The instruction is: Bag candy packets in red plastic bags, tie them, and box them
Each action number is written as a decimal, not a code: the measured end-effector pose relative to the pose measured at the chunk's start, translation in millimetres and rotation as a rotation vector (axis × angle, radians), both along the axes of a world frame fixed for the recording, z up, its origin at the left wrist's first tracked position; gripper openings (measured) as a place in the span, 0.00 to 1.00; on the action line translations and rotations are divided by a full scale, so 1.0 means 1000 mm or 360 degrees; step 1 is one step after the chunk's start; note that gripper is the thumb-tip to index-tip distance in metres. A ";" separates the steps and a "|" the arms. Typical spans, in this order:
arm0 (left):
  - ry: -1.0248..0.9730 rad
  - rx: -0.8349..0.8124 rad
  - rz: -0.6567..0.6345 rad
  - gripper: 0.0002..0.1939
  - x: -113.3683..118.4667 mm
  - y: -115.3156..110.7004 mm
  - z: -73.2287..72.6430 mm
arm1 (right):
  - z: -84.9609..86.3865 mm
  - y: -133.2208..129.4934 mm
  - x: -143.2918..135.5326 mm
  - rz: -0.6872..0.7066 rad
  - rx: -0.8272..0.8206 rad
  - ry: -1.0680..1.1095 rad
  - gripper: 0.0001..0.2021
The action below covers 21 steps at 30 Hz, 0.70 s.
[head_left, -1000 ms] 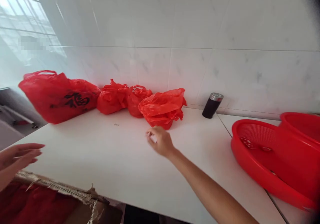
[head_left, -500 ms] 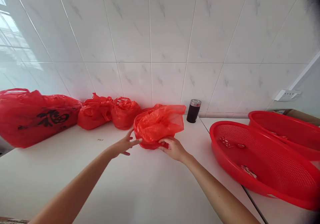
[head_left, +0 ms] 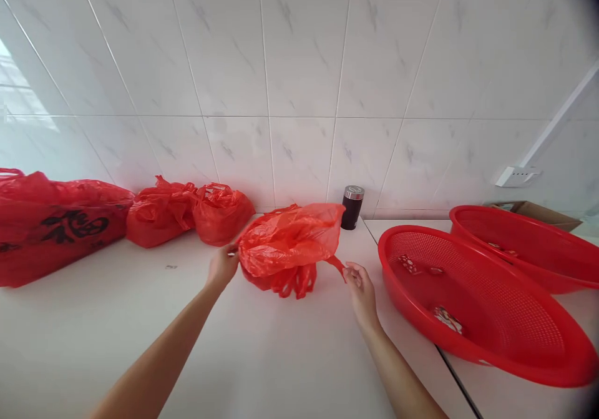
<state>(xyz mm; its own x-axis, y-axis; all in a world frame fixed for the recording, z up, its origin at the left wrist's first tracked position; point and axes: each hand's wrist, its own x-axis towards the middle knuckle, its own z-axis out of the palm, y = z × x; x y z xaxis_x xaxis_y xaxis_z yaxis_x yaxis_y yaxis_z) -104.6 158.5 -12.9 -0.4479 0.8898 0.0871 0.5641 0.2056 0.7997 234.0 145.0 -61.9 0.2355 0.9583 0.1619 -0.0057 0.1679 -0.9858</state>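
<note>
A crumpled red plastic bag [head_left: 285, 241] sits on the white table between my hands, its loose top flaring up to the right and several looped folds hanging at its front. My left hand [head_left: 223, 264] pinches the bag's left edge between thumb and fingers. On the other side, my right hand [head_left: 360, 285] grips a thin red strip of the bag, which looks like a handle, and pulls it out to the right. What the bag contains is hidden.
Left along the wall stand two tied red bags, a smaller one [head_left: 222, 214] and another [head_left: 161, 213], then a large red bag [head_left: 70, 219] with black lettering. A dark flask [head_left: 352, 208] stands behind. Red baskets [head_left: 397, 275] with small packets occupy the right, near a cardboard box [head_left: 545, 214].
My left hand has closed on the bag's left edge. My right hand has moved right, drawing out a strip of the bag. Looped folds now show at the front; the view has shifted right.
</note>
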 end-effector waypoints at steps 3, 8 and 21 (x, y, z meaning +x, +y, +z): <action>0.0115 0.0195 0.0057 0.22 -0.012 -0.014 0.014 | 0.004 -0.007 0.004 -0.0150 0.0020 -0.0001 0.18; 0.0230 0.0463 -0.0040 0.34 -0.005 -0.037 0.020 | 0.050 0.008 -0.016 -0.0211 0.0392 -0.0033 0.15; 0.1000 0.0161 -0.0540 0.30 0.048 -0.069 -0.013 | 0.067 0.142 -0.098 0.0452 0.0214 -0.1669 0.22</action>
<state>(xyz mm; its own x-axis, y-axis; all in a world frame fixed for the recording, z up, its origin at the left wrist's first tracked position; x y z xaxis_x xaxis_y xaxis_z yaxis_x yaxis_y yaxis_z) -56.9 89.8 -26.3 0.0134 0.9450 0.3267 0.9434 -0.1203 0.3091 136.2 287.1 4.8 -0.3074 0.9153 0.2602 0.7703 0.3999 -0.4967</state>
